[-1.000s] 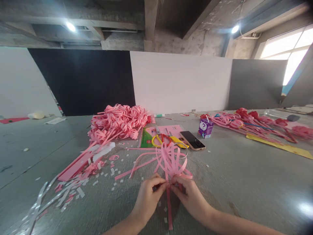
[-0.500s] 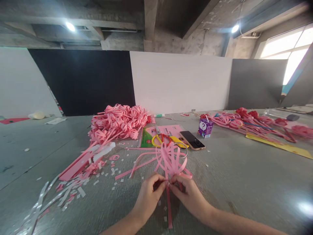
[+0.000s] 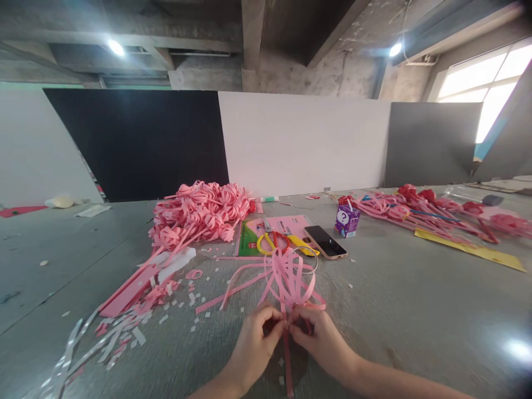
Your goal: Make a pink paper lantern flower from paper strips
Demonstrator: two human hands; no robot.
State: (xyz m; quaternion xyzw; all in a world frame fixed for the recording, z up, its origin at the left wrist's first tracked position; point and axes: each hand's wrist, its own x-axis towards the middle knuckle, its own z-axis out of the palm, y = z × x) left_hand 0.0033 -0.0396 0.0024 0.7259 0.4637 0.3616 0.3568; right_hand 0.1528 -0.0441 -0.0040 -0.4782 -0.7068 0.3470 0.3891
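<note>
Close in front of me is a looped pink paper-strip flower, its loops fanned out on the table. My left hand pinches the base of the strips from the left, thumb against forefinger. From the right, my right hand pinches at the same spot, so the fingertips of both hands nearly meet. Below the pinch a single pink strip hangs straight toward me. Loose strip ends spread out to the left of the loops. My fingers hide the exact join.
Beyond the loops lie scissors, a yellow cutter, a metal ring, a phone and a purple drink carton. A pile of pink paper flowers stands back left. Paper scraps litter the left; more flowers lie right.
The view has shifted slightly, so things sit a little lower in the picture. Both hands keep their pinch at the base of the loops, with the fingers only slightly moved.
</note>
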